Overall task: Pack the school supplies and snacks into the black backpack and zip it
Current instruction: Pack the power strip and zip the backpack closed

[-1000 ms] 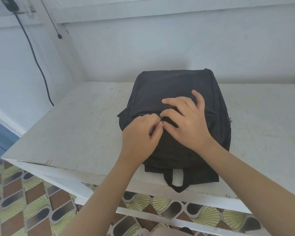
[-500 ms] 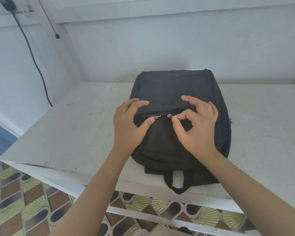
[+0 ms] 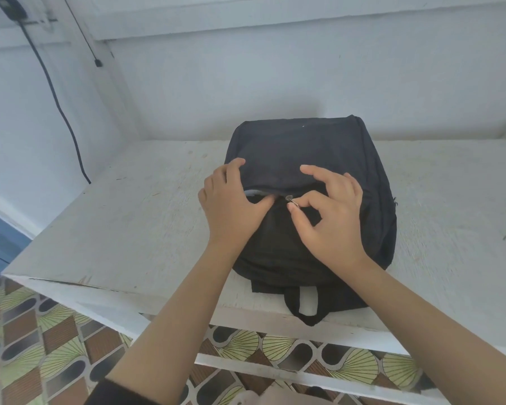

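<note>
Between the hands, the right hand (image 3: 330,220) pinches the zipper pull (image 3: 292,202) — left hand (image 3: 231,207) spread flat, bracing the black backpack (image 3: 304,141). Zipping step — next probably needs a steady pull.

I see the backpack (image 3: 304,147) on the table (image 3: 129,229) at 12 o'clock, wall behind, my left hand (image 3: 231,206) on its 9 o'clock side, right hand (image 3: 330,220) at 3, pull (image 3: 292,201) between them, loop (image 3: 307,317) at 6, cable (image 3: 62,112) at 10.
</note>
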`<state>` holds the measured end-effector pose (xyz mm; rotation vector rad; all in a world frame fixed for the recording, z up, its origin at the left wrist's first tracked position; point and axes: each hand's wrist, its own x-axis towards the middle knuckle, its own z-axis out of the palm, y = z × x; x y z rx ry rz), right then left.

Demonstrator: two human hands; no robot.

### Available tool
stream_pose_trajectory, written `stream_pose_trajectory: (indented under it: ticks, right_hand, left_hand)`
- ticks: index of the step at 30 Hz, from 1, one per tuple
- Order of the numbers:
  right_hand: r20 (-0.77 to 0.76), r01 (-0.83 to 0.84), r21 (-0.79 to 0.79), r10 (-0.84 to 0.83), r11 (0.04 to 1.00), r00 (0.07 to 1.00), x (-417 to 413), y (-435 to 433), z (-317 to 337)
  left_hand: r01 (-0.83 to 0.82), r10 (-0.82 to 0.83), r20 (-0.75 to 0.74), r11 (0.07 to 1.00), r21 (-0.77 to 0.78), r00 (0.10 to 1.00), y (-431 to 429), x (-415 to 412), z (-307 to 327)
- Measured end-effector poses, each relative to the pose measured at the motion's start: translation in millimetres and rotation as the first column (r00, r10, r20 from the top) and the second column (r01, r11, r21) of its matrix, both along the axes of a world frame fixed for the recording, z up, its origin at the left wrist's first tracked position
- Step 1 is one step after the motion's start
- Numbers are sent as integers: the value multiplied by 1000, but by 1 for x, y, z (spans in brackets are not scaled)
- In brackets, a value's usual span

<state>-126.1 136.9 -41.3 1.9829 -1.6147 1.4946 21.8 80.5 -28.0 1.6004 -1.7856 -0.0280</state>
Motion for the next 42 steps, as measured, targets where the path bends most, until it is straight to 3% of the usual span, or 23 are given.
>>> stream_pose_trajectory:
  ticks: [4, 8, 10, 14, 16, 22, 27, 37, 42]
  right_hand:
    - [-24, 13, 8, -13, 1000, 1000, -1, 2, 0]
    - [-44, 27, 12, -27, 1000, 999, -3, 2, -1]
    - [-56, 22, 7, -22, 1000, 998, -3, 2, -2]
    - [-107, 20, 11, -19, 1000, 994, -4, 1, -3]
    - [-108, 24, 13, -22, 1000, 994, -6, 0, -3]
    - [-104, 53, 50, -48, 997, 993, -16, -3, 1]
    - [-248, 92, 88, -68, 992, 966, -19, -7, 2]
    - [-329, 98, -49, -109, 994, 938, -21, -15, 5]
    - [-342, 107, -82, -129, 991, 931, -21, -16, 3]
  left_hand:
    - [123, -115, -119, 991, 58, 986, 2, 6, -3]
    - [221, -257, -163, 953, -208, 953, 22, 11, -6]
    - [244, -290, -157, 935, -257, 944, 33, 7, -6]
    - [301, -268, -265, 949, 90, 926, 37, -5, 3]
    - [286, -239, -249, 942, 175, 939, 35, -7, 3]
    - [228, -188, -207, 955, 192, 960, 36, -14, 5]
    - [242, -228, -143, 966, 94, 963, 41, -14, 4]
    - [259, -253, -168, 966, 17, 953, 47, 5, 13]
    - [147, -146, -212, 989, -14, 966, 43, 45, 14]
